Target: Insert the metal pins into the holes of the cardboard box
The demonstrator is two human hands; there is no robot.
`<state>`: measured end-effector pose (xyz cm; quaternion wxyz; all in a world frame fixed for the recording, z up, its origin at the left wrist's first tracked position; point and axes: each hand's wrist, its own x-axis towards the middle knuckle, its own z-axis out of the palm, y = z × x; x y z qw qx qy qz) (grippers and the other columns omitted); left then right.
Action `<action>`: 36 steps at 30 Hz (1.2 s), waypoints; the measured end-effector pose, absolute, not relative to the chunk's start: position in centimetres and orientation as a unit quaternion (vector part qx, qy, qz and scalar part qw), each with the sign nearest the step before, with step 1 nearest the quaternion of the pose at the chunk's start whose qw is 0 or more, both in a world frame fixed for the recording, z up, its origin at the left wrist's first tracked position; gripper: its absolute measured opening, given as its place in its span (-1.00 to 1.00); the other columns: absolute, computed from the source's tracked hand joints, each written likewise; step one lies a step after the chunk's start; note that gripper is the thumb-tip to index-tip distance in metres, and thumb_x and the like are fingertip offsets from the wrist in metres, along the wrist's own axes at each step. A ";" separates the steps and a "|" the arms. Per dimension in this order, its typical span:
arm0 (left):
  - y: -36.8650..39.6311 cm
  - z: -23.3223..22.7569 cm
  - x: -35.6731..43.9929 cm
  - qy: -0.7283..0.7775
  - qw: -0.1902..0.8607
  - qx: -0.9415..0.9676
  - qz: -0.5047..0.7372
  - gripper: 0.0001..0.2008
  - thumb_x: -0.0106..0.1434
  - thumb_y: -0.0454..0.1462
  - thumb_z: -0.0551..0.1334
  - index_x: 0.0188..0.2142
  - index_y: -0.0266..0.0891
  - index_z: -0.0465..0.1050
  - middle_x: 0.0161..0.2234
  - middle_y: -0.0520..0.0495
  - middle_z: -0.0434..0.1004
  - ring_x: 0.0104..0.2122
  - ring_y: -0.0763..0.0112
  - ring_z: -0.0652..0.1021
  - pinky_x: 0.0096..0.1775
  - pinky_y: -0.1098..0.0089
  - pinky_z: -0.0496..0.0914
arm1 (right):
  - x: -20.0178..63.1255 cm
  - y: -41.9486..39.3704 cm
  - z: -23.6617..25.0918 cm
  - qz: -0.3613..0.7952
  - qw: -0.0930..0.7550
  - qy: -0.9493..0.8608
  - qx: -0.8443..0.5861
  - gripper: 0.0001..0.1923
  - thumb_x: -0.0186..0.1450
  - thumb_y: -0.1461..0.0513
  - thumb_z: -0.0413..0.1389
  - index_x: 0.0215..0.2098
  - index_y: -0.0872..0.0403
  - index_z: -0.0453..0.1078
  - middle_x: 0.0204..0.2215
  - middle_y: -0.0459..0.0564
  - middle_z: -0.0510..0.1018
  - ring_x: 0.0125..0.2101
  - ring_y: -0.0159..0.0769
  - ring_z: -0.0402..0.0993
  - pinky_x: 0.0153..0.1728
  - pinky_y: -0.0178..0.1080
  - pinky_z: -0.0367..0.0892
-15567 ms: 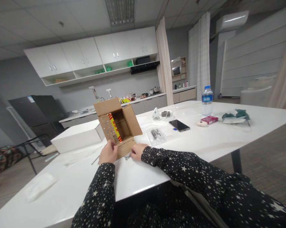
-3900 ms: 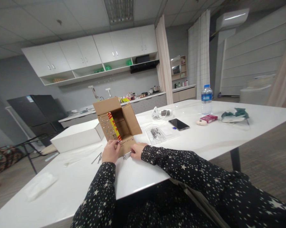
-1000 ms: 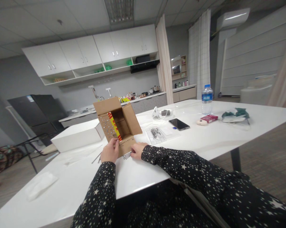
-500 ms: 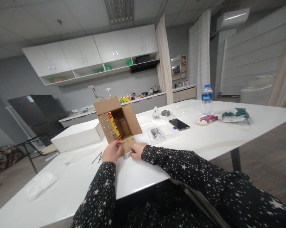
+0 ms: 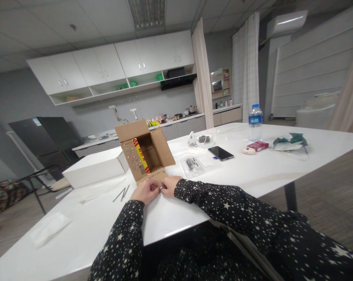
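Observation:
An open cardboard box [image 5: 164,146] stands on the white table with its mouth facing me and its flaps spread. Small silvery pieces dot its left flap [image 5: 133,156], beside a yellow-and-red tape strip [image 5: 141,157]. A row of small dark dots runs along the front flap [image 5: 156,176]. My left hand [image 5: 145,191] is closed, thumb and fingers pinched together at that flap's near edge. My right hand [image 5: 171,186] is closed next to it, and the fingertips of both hands meet at thin metal rods [image 5: 161,188], mostly hidden. Left of my hands lie loose metal rods [image 5: 123,193].
A white box [image 5: 96,168] and crumpled white wrapping [image 5: 50,228] are on the left. To the right lie a clear bag of small parts [image 5: 194,166], a phone [image 5: 221,152], a red pack [image 5: 259,146], and a water bottle [image 5: 255,123]. A white cable device [image 5: 204,139] sits behind.
My left hand has moved right and down from the front flap's left side to my right hand's fingertips, covering most of the metal rods there. The right hand has barely moved.

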<state>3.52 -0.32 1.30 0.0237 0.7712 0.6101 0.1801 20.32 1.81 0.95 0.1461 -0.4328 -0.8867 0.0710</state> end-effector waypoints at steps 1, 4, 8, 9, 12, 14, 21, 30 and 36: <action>-0.4 1.3 3.6 0.607 0.026 0.774 0.180 -0.82 0.09 -0.19 0.14 -0.44 -0.20 0.48 -0.55 0.04 0.45 -0.51 0.46 0.41 -0.42 0.45 0.26 | 20.3 1.8 1.0 0.070 0.147 -0.887 -0.433 -0.73 0.18 0.07 -0.02 -0.40 0.03 0.44 -0.42 0.01 0.56 -0.37 -0.18 0.50 -0.48 -0.27 0.27; -0.4 1.4 3.6 0.600 0.028 0.781 0.175 -0.82 0.09 -0.20 0.12 -0.46 -0.20 0.47 -0.55 0.03 0.45 -0.51 0.46 0.42 -0.42 0.45 0.26 | 20.4 1.6 1.1 0.071 0.146 -0.886 -0.434 -0.73 0.18 0.06 -0.02 -0.41 0.03 0.43 -0.42 0.01 0.56 -0.38 -0.19 0.50 -0.47 -0.27 0.26; -0.5 1.4 3.8 0.601 0.026 0.781 0.167 -0.82 0.09 -0.20 0.11 -0.47 -0.19 0.45 -0.56 0.04 0.44 -0.51 0.45 0.41 -0.44 0.45 0.25 | 20.3 1.7 1.0 0.071 0.144 -0.886 -0.434 -0.73 0.18 0.06 -0.01 -0.41 0.03 0.43 -0.42 0.01 0.56 -0.37 -0.20 0.49 -0.46 -0.27 0.27; -0.6 1.4 3.8 0.603 0.025 0.780 0.166 -0.82 0.08 -0.19 0.11 -0.47 -0.19 0.45 -0.56 0.04 0.43 -0.51 0.45 0.41 -0.44 0.45 0.24 | 20.3 1.8 1.0 0.070 0.145 -0.887 -0.433 -0.74 0.18 0.06 -0.01 -0.42 0.03 0.43 -0.43 0.01 0.56 -0.38 -0.20 0.49 -0.47 -0.27 0.27; -0.6 1.4 3.9 0.609 0.025 0.776 0.163 -0.82 0.08 -0.18 0.12 -0.46 -0.20 0.44 -0.56 0.04 0.42 -0.51 0.45 0.40 -0.45 0.45 0.23 | 20.2 2.0 0.8 0.067 0.153 -0.888 -0.429 -0.75 0.16 0.07 0.00 -0.43 0.03 0.42 -0.44 0.00 0.55 -0.39 -0.20 0.48 -0.49 -0.27 0.26; -0.5 1.3 3.8 0.608 0.024 0.777 0.161 -0.81 0.09 -0.16 0.12 -0.46 -0.20 0.43 -0.57 0.05 0.40 -0.52 0.46 0.38 -0.47 0.45 0.21 | 20.2 2.0 0.7 0.067 0.156 -0.887 -0.430 -0.75 0.15 0.07 0.00 -0.43 0.03 0.43 -0.45 0.00 0.55 -0.40 -0.20 0.48 -0.49 -0.27 0.26; 0.0 0.8 3.6 0.598 0.026 0.785 0.160 -0.79 0.09 -0.15 0.11 -0.50 -0.23 0.37 -0.59 0.06 0.37 -0.54 0.48 0.35 -0.47 0.45 0.17 | 20.2 1.8 1.0 0.069 0.152 -0.887 -0.430 -0.75 0.14 0.08 0.00 -0.43 0.03 0.43 -0.44 0.00 0.56 -0.38 -0.19 0.49 -0.49 -0.26 0.28; -0.3 1.2 4.0 0.612 0.025 0.773 0.163 -0.81 0.05 -0.15 0.13 -0.53 -0.23 0.33 -0.57 0.04 0.39 -0.52 0.45 0.37 -0.45 0.43 0.19 | 20.2 1.8 1.0 0.066 0.154 -0.889 -0.426 -0.75 0.14 0.07 -0.02 -0.44 0.03 0.42 -0.42 0.00 0.57 -0.37 -0.18 0.49 -0.48 -0.26 0.28; -0.4 1.4 4.1 0.622 0.016 0.767 0.157 -0.81 0.06 -0.16 0.12 -0.55 -0.23 0.31 -0.57 0.03 0.40 -0.51 0.44 0.39 -0.45 0.42 0.19 | 20.2 2.0 0.9 0.068 0.147 -0.889 -0.428 -0.72 0.17 0.05 -0.02 -0.42 0.03 0.43 -0.43 0.00 0.56 -0.39 -0.21 0.49 -0.48 -0.27 0.27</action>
